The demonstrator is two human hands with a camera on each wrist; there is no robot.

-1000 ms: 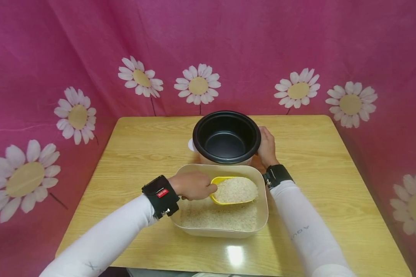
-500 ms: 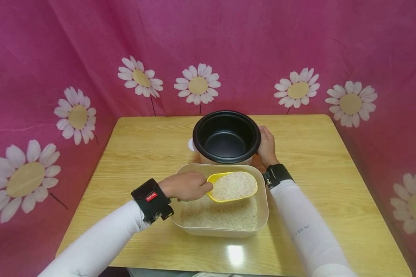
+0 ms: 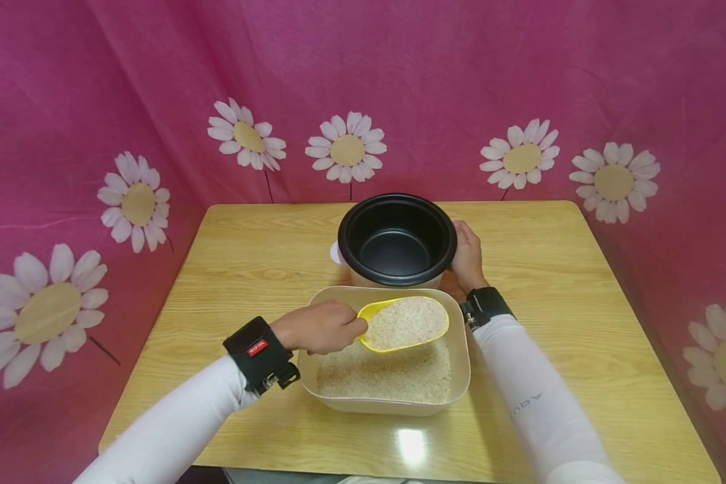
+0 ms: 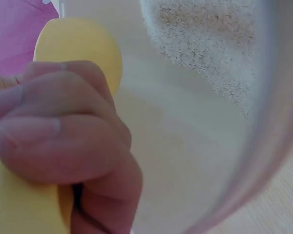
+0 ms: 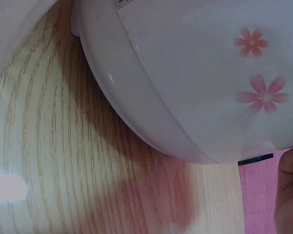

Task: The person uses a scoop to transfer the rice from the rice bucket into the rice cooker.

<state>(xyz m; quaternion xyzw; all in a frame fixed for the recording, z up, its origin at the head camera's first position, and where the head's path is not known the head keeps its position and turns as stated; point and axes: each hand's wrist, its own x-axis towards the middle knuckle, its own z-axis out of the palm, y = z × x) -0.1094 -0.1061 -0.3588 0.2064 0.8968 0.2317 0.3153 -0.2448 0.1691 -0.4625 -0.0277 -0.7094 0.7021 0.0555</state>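
Note:
My left hand (image 3: 327, 327) grips the handle of a yellow scoop (image 3: 370, 309), seen also in the left wrist view with the fingers curled round its yellow handle (image 4: 27, 209). Heaped rice (image 3: 408, 321) fills the scoop, which is held level over a cream tub (image 3: 393, 407). More rice (image 3: 384, 376) lies in the bottom of the tub. Behind it stands a rice cooker with a black inner pot (image 3: 396, 252) that holds nothing. At the right side of the cooker's white, pink-flowered body (image 5: 195, 78), my right hand (image 3: 468, 255) holds on; its fingertips are partly hidden.
Tub and cooker stand close together on a wooden table (image 3: 260, 255). A pink curtain (image 3: 423, 81) printed with white daisies hangs round the back and both sides. Beside the cooker's left a white tab (image 3: 335, 253) sticks out.
The left hand has raised the filled scoop from the rice in the tub and drawn it slightly left. The right hand and the cooker have stayed in place.

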